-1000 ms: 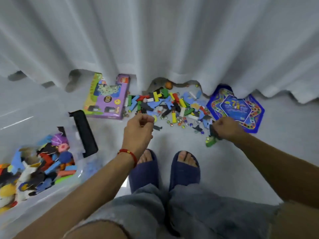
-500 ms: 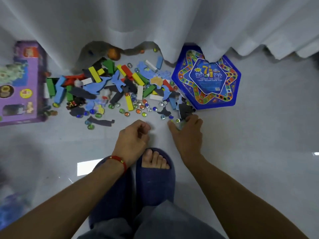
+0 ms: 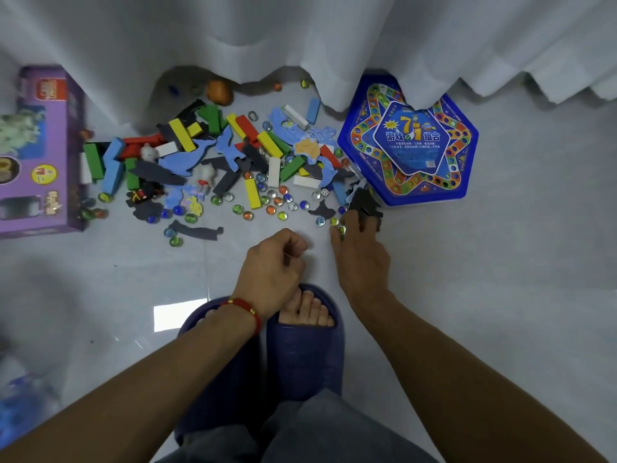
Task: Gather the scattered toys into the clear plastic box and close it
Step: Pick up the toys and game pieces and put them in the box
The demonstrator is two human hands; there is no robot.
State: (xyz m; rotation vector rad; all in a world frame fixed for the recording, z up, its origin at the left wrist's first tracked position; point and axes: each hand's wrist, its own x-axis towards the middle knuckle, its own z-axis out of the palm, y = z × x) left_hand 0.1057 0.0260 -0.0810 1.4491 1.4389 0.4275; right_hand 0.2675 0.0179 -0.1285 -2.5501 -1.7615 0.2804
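Your right hand [image 3: 362,259] is down at the near right edge of the toy pile, fingers reaching onto a dark flat foam cut-out piece [image 3: 364,202] just beside the blue hexagonal game board box [image 3: 409,142]. A green glass marble [image 3: 341,229] sits by the thumb. Whether that grip has actually pinched the cut-out or only rests on it, I cannot tell; the fingertips are hidden.

Your left hand [image 3: 272,270] hovers nearer your feet, fingers curled in loosely; it looks empty, though the palm is hidden.

The scattered toys lie on the grey floor [image 3: 500,295] under the white curtain hem [image 3: 233,45]:
- painted wooden blocks [image 3: 182,135]: stiff, light, easy to pinch by the long sides.
- blue foam animal shapes [image 3: 187,158]: soft, thin and flat, so lift an edge with a fingernail or slide them together first.
- glass marbles [image 3: 267,200]: hard, slick, will roll on this smooth floor. Scoop them with a cupped palm, don't pinch singly.

The clear plastic box is barely in view, probably the blur at far lower left [image 3: 20,402]. The purple cardboard toy box [image 3: 43,148] lies left of the pile.
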